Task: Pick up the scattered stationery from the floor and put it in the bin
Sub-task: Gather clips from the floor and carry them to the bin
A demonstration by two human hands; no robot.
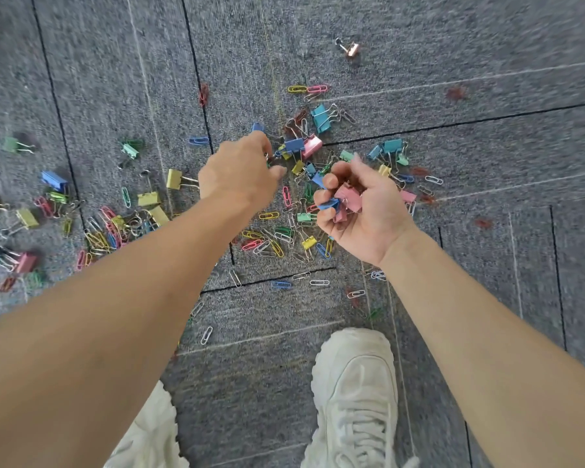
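Observation:
Several coloured binder clips and paper clips lie scattered on the grey carpet (402,332). My right hand (358,211), palm up, grips a bunch of binder clips (347,201), pink and blue ones showing between the curled fingers. My left hand (240,173) reaches over the pile, its fingertips pinching at a wire handle beside a blue binder clip (294,145) and a pink binder clip (313,146). What exactly those fingertips hold is blurred. No bin is in view.
More clips spread to the left, among them yellow binder clips (174,179) and a paper clip heap (115,228). A lone copper clip (352,49) lies far ahead. My two white shoes (355,393) stand at the bottom, close to the nearest paper clips.

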